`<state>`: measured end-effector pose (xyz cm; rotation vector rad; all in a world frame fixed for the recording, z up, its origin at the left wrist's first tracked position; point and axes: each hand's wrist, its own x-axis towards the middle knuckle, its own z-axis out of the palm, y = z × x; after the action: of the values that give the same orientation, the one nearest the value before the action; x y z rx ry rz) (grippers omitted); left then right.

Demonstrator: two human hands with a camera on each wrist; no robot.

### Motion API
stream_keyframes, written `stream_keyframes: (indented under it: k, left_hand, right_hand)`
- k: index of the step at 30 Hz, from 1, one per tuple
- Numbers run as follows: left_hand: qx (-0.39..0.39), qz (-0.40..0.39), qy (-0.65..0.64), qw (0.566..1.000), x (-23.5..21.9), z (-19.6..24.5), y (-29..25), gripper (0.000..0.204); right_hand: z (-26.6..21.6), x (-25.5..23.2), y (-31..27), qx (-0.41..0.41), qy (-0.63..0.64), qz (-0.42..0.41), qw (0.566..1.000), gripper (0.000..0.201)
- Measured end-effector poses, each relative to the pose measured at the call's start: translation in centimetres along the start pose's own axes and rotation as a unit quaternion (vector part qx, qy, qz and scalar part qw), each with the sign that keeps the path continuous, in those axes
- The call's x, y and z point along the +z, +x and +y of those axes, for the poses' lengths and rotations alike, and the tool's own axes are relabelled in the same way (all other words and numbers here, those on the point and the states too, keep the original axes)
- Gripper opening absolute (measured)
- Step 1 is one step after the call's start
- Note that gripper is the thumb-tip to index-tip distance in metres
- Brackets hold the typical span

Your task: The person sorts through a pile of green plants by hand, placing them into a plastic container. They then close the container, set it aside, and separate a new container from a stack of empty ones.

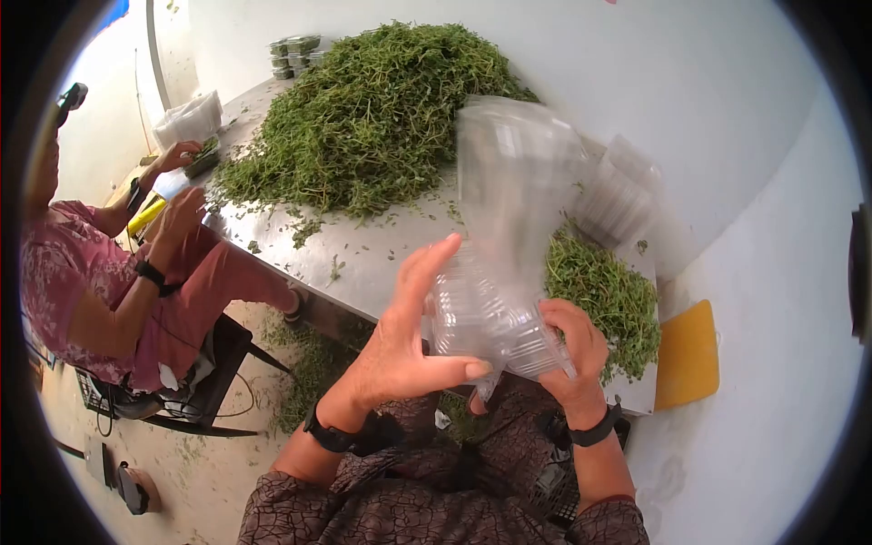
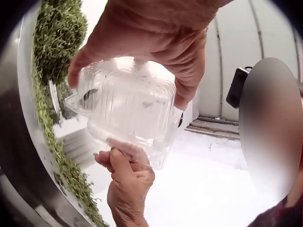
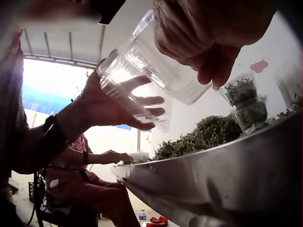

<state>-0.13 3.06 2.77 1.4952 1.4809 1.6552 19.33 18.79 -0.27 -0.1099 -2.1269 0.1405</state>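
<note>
My left hand [image 1: 395, 341] grips a clear plastic clamshell container [image 1: 461, 313] by its sides, thumb on one side and fingers on the other. In the left wrist view its ribbed wall shows under my palm. My right hand [image 1: 577, 350] pinches the container's edge from the other side, with the fingertips folded over the rim in the right wrist view. No greens show inside the container. Just beyond it in the head view is a blurred clear plastic shape [image 1: 513, 163]. A small pile of leafy green sprigs [image 1: 604, 304] lies beside my right hand.
A large heap of greens [image 1: 372, 118] covers much of the metal table [image 1: 341, 263]. More nested clear containers [image 1: 622, 191] stand at the right by the wall. Filled containers [image 1: 292, 56] are stacked at the far left. A seated person [image 1: 127, 282] handles a container at the left.
</note>
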Motion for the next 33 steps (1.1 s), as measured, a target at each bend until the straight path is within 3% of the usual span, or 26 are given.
stream_keyframes:
  k: [1,5,9,12,14,18,20,21,23,30,33]
  left_hand:
    - [0.067,-0.010,0.098,0.993,-0.1,-0.2,0.1,0.115]
    - [0.079,-0.001,0.219,0.972,-0.1,2.3,-0.2,0.115]
    - [0.109,0.066,0.339,0.932,-0.4,2.3,0.2,0.118]
    - [0.104,0.038,0.292,0.950,-0.4,1.5,0.6,0.116]
    - [0.066,0.005,0.179,0.982,-0.2,0.9,0.6,0.113]
    - [0.090,-0.025,0.139,0.986,0.0,-0.2,0.8,0.112]
    - [-0.010,-0.020,-0.060,0.998,0.5,-0.3,0.6,0.110]
    - [-0.005,-0.023,-0.061,0.998,0.6,-0.3,0.5,0.110]
    - [-0.042,-0.006,-0.185,0.982,1.0,-0.2,0.4,0.106]
    - [-0.025,-0.011,-0.215,0.976,1.3,-2.1,0.1,0.103]
    - [-0.053,-0.014,-0.231,0.971,1.6,-2.5,0.2,0.102]
  right_hand:
    - [0.1,-0.1,-0.1,0.029,0.029,-0.015,0.999,0.041]
    - [0.7,0.5,-1.4,0.073,0.023,-0.047,0.996,0.042]
    - [0.7,1.1,-1.7,0.093,0.047,-0.038,0.994,0.044]
    - [0.3,0.8,-1.3,0.117,0.070,-0.031,0.990,0.044]
    - [0.3,0.3,-0.8,0.080,0.054,-0.060,0.993,0.044]
    - [0.2,-0.1,-0.1,0.039,0.013,-0.027,0.999,0.046]
    - [0.0,-0.4,0.1,0.008,-0.022,-0.017,1.000,0.047]
    - [-0.3,-0.7,0.4,0.007,-0.027,-0.014,1.000,0.047]
    - [-1.3,-1.5,1.2,0.005,-0.026,-0.020,0.999,0.044]
    - [-1.8,-2.8,1.6,-0.029,-0.080,-0.012,0.996,0.044]
    - [-2.2,-3.2,1.1,-0.045,-0.102,-0.010,0.994,0.044]
